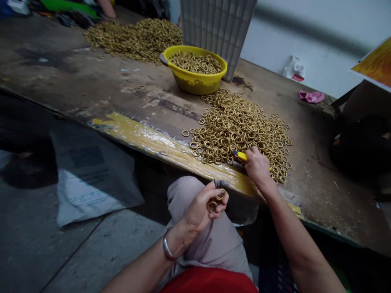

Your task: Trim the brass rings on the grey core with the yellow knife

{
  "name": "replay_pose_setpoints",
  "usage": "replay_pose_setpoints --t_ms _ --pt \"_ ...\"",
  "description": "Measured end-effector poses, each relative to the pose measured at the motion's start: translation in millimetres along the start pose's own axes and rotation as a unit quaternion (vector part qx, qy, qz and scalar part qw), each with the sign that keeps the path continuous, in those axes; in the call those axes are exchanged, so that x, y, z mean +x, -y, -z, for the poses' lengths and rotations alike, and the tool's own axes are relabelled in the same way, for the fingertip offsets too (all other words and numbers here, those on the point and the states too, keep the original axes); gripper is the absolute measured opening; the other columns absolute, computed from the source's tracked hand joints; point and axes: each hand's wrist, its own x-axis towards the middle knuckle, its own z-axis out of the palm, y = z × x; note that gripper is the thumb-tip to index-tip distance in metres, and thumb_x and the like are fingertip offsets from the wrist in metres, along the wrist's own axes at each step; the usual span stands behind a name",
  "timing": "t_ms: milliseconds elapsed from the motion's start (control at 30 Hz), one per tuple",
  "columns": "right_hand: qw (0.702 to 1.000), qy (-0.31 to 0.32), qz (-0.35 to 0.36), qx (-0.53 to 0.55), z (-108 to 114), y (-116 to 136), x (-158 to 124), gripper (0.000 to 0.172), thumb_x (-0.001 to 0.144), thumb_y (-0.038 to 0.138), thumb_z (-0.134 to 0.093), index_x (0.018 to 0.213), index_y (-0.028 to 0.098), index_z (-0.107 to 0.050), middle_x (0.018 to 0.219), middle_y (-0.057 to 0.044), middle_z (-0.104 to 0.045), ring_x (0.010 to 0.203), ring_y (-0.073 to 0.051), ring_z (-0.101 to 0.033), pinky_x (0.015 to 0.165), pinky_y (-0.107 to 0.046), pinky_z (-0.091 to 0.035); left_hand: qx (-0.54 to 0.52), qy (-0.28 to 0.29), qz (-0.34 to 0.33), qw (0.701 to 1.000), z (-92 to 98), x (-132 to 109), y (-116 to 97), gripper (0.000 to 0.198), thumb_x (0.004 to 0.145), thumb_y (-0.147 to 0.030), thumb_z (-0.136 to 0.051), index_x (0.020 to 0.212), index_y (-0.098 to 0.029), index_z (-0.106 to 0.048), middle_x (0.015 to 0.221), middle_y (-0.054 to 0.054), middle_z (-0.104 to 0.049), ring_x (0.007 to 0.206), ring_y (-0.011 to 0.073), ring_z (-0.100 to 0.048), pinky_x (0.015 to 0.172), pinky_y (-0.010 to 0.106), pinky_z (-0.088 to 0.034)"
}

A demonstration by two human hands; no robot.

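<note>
Gold-coloured rings (241, 122) form a loose heap on the worktable (104, 89), nearer you than the yellow basin (198, 84) and to its right, the heap's far end reaching close to the basin's base. More rings fill the basin, and a second heap (134, 38) lies beyond it to the left. Your left hand (203, 207), on your side of the basin and well apart from it, is raised over your leg (220, 244); its curled fingers grasp a few rings, and a dark covering (218, 184) wraps one fingertip. A metal bracelet (165, 246) encircles that wrist. Your right hand (258, 165), nearer you than the basin and to its right, is closed around a yellow tool (242, 156) with a dark tip, at the heap's near margin; whether it also grips a ring cannot be told. A grey ribbed panel (216, 24) stands behind the basin; a pink cloth (311, 97) lies well to the basin's right, and a pale sack (91, 179) rests on the floor to its left.
</note>
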Motion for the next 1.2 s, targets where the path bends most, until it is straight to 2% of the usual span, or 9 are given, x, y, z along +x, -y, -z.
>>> replay_pose_setpoints --t_ms 333,467,533,633,700,800,967,1133,1200 --pt "1.0 0.023 0.001 -0.008 -3 5 -8 0.024 0.09 0.009 -0.043 0.106 0.016 -0.059 0.102 -0.011 -0.067 0.08 -0.02 -0.064 0.062 -0.028 -0.035 0.021 0.018 0.014 1.0 2.9 11 12 0.041 0.069 -0.045 -0.079 0.076 -0.015 -0.051 0.065 -0.003 -0.056 0.041 0.0007 -0.037 0.035 0.013 -0.015" --pt "0.989 -0.03 -0.025 0.144 0 -3 -13 0.021 0.081 0.01 -0.052 0.098 0.018 -0.06 0.089 -0.007 -0.067 0.078 -0.019 -0.061 0.063 -0.027 -0.036 0.111 -0.007 -0.044 0.993 3.1 6 17 0.033 0.072 -0.041 -0.074 0.078 -0.016 -0.053 0.063 -0.003 -0.059 0.04 0.0026 -0.036 0.034 0.015 -0.018" --pt "0.948 -0.023 -0.04 0.316 4 -7 -17 0.013 0.077 0.019 -0.058 0.09 0.019 -0.059 0.073 -0.001 -0.061 0.065 -0.016 -0.055 0.059 -0.025 -0.036 0.168 -0.031 -0.095 0.981 2.7 4 16 0.026 0.075 -0.038 -0.07 0.08 -0.016 -0.056 0.065 -0.001 -0.063 0.04 0.0035 -0.036 0.036 0.017 -0.023" --pt "0.805 0.092 -0.055 0.583 11 -7 -28 0.022 0.073 0.035 -0.067 0.086 0.021 -0.055 0.056 0.008 -0.047 0.046 -0.01 -0.04 0.046 -0.023 -0.031 0.254 -0.071 -0.185 0.947 2.2 4 14 0.017 0.079 -0.03 -0.066 0.082 -0.014 -0.063 0.072 0.003 -0.069 0.049 0.0072 -0.05 0.046 0.019 -0.037" --pt "0.706 0.169 -0.062 0.685 16 -4 -38 0.032 0.069 0.039 -0.072 0.088 0.021 -0.055 0.052 0.01 -0.043 0.04 -0.007 -0.033 0.041 -0.021 -0.026 0.29 -0.091 -0.241 0.922 2.7 5 14 0.014 0.08 -0.027 -0.066 0.087 -0.015 -0.067 0.081 0.005 -0.072 0.067 0.0127 -0.062 0.061 0.022 -0.048" --pt "0.623 0.215 -0.068 0.749 20 6 -53 0.036 0.067 0.04 -0.077 0.088 0.019 -0.057 0.049 0.011 -0.041 0.039 -0.005 -0.032 0.039 -0.019 -0.024 0.321 -0.096 -0.283 0.899 5.4 8 18 0.016 0.082 -0.025 -0.067 0.094 -0.016 -0.069 0.091 0.006 -0.074 0.085 0.0181 -0.067 0.078 0.027 -0.051" --pt "0.573 0.229 -0.072 0.784 20 20 -69 0.034 0.066 0.041 -0.08 0.079 0.017 -0.059 0.046 0.009 -0.042 0.039 -0.005 -0.034 0.039 -0.018 -0.026 0.361 -0.1 -0.278 0.884 6.9 7 25 0.024 0.08 -0.026 -0.07 0.102 -0.016 -0.069 0.095 0.005 -0.074 0.086 0.0184 -0.066 0.079 0.027 -0.051" --pt "0.588 0.213 -0.087 0.775 23 28 -78 0.037 0.068 0.046 -0.078 0.079 0.017 -0.058 0.047 0.008 -0.043 0.04 -0.006 -0.033 0.04 -0.019 -0.026 0.332 -0.105 -0.275 0.896 -2.4 4 17 0.014 0.079 -0.024 -0.07 0.089 -0.014 -0.072 0.085 0.005 -0.073 0.08 0.0171 -0.064 0.075 0.026 -0.05" --pt "0.615 0.198 -0.08 0.759 25 28 -81 0.037 0.073 0.05 -0.073 0.08 0.017 -0.058 0.051 0.007 -0.045 0.041 -0.006 -0.033 0.041 -0.02 -0.025 0.302 -0.104 -0.253 0.913 -5.6 3 12 0.011 0.075 -0.022 -0.072 0.082 -0.014 -0.072 0.074 0.003 -0.07 0.07 0.0144 -0.06 0.066 0.023 -0.048"
